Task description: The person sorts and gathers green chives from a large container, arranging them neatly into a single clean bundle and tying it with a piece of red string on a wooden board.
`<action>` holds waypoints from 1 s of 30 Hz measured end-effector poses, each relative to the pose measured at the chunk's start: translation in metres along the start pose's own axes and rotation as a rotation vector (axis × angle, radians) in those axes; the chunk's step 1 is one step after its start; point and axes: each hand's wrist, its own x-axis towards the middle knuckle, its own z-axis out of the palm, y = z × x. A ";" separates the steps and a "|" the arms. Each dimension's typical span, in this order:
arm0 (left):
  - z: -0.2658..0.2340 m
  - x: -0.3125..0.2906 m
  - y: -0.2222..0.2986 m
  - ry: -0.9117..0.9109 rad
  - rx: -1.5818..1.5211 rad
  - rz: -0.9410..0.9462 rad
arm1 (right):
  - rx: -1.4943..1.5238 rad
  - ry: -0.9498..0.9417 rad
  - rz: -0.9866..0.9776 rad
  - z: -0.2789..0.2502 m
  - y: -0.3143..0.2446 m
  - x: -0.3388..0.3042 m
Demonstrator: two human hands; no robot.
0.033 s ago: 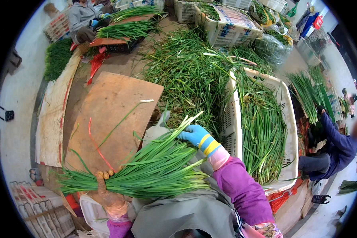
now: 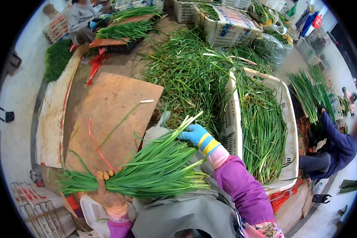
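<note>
A thick bundle of garlic chives [image 2: 154, 172] lies across my lap, leaf ends to the left and pale stem ends to the right. My left hand [image 2: 106, 188], in a soiled tan covering, is closed round the leafy part, fingertips curled over the top. My right hand [image 2: 193, 135], in a light blue glove with yellow bands, pinches a few pale stems at the upper right of the bundle; its fingertips are partly hidden. Just beyond, a brown board [image 2: 115, 97] bears a red tie strip [image 2: 93, 137] and a loose chive stalk [image 2: 121, 123].
To my right stands a white crate [image 2: 238, 119] full of chives. Loose greens [image 2: 182, 71] are heaped on the floor ahead. One co-worker [image 2: 333, 146] handles chives at the right; another [image 2: 81, 22] sits at the far left by chive-covered boards. A white container [image 2: 92, 214] stands beside my left forearm.
</note>
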 end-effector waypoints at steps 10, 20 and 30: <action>-0.005 0.000 -0.003 0.062 -0.023 -0.037 | -1.032 0.212 -0.075 -0.006 -0.038 -0.013; -0.014 0.002 -0.001 0.136 -0.036 -0.049 | -0.563 0.923 0.048 -0.165 -0.040 0.002; 0.020 0.003 0.012 -0.127 -0.052 0.001 | -1.217 -0.050 -0.089 -0.041 -0.114 0.006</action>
